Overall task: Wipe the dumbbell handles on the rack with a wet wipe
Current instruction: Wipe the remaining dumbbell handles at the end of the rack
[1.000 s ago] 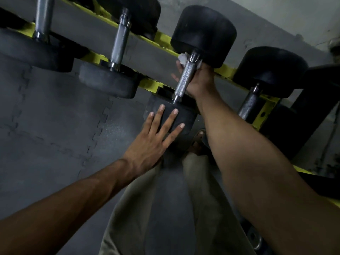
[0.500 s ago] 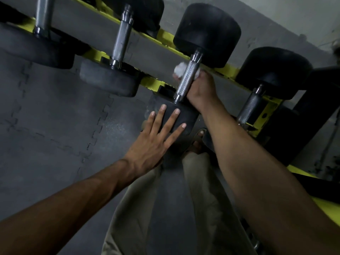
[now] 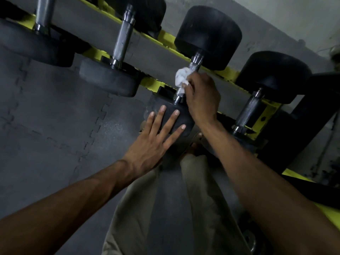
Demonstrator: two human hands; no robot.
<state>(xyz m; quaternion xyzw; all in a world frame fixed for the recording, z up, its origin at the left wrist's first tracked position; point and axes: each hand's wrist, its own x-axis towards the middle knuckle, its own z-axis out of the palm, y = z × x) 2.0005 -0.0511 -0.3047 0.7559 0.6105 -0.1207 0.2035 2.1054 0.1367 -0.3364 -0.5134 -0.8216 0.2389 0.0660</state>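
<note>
A grey interlocking floor mat (image 3: 55, 126) fills the left of my view. Across the top runs the yellow-and-black rack (image 3: 150, 83), with a row of dumbbells lying across its rails side by side. The one I am working on, the middle dumbbell (image 3: 207, 35), sits near the centre of the view, its black far head up by the wall and its near head toward me. Khaki trousers (image 3: 132, 208) show below, between my two forearms.

My left hand (image 3: 152, 142) lies flat on the near head of that dumbbell, fingers straight and spread, holding nothing. My right hand (image 3: 202, 96) is at the lower part of the handle (image 3: 195, 64), its fingers curled and clamped on a crumpled white wet wipe (image 3: 181, 77) pressed against the knurled steel. The wipe bulges out on the handle's left side, just above the near collar. The short upper stretch of the handle, below the far head, is uncovered.
</note>
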